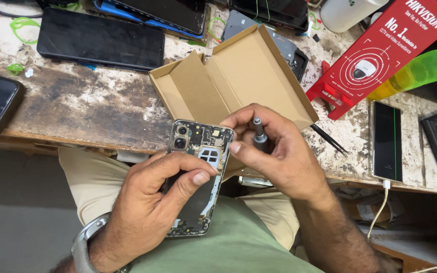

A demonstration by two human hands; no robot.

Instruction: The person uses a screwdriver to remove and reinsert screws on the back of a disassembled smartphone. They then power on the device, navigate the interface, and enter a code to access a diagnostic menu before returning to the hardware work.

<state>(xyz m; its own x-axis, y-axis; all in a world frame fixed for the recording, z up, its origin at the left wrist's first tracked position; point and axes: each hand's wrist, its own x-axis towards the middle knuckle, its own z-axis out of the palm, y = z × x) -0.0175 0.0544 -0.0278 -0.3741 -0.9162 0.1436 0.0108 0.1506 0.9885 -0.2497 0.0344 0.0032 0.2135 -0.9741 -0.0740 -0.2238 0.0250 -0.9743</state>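
View from above the worker's lap, at the front edge of a worn, stained desk point(92, 108). The left hand point(153, 202) grips an opened smartphone point(198, 151) with its back cover off, fingers curled across the middle so that much of the lower interior is hidden; two camera lenses and the metal frame show at the top. The right hand point(274, 151) is closed around a small precision screwdriver point(258, 132), thumb and forefinger pinching near its lower end; the tip is concealed behind the fingers, so contact with the phone cannot be confirmed. Behind the hands lies an open cardboard box point(238, 81). Dark phones point(99, 40) rest farther back, several cut off by the frame. To the right: a red printed carton point(385, 50), a green bottle point(421, 71), a phone on a white cable point(386, 141), and black tweezers point(330, 139), partly hidden by the box.
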